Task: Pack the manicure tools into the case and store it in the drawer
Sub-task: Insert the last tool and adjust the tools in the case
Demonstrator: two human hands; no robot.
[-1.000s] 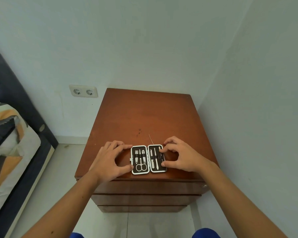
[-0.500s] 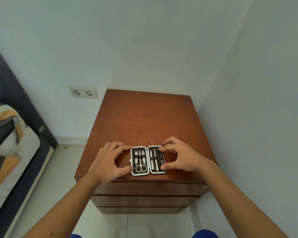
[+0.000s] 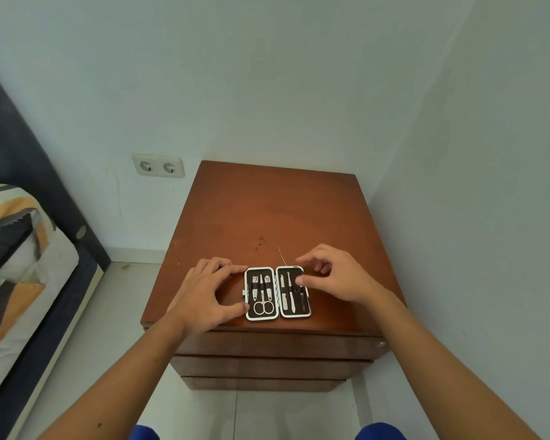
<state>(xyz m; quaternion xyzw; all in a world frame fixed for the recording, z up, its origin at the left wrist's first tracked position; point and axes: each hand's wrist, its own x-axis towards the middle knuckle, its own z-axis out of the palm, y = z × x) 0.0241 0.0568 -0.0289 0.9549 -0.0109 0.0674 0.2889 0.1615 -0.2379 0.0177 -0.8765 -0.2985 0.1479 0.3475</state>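
A small manicure case (image 3: 277, 293) lies open and flat near the front edge of a brown wooden drawer chest (image 3: 267, 217). Its left half holds scissors (image 3: 262, 304) and two clippers; its right half holds several slim metal tools (image 3: 291, 292). My left hand (image 3: 204, 296) grips the case's left edge between thumb and fingers. My right hand (image 3: 334, 274) hovers at the right half, thumb tip over the tools, fingers spread and lifted. A thin needle-like pin (image 3: 281, 255) lies on the wood just behind the case.
Three shut drawer fronts (image 3: 267, 347) sit below the top. White walls close in behind and on the right. A double wall socket (image 3: 158, 166) is at the left, and a bed with patterned bedding (image 3: 16, 249) stands further left. Pale floor tiles lie below.
My right hand has let go of the case's right edge and lifted, its fingers spreading above the right half. The left hand and the case stay put.
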